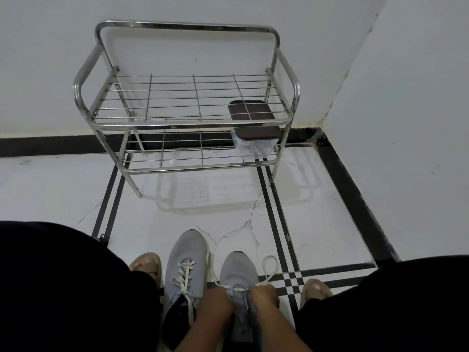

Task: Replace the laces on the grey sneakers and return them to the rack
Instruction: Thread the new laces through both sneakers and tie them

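On tiled floor (228, 204), both hands (215, 304) grip right sneaker's lace (266, 269).

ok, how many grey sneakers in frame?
2, both on the floor before the rack. Left sneaker sits laced, untouched. Right sneaker sits beside it, with the left hand and right hand at its lace. None on the rack.

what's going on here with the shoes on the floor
A person sits on the floor lacing grey sneakers. Both hands, left hand and right hand, pinch the white lace on the right sneaker. The left sneaker is already laced. The metal rack ahead holds only a lidded container.
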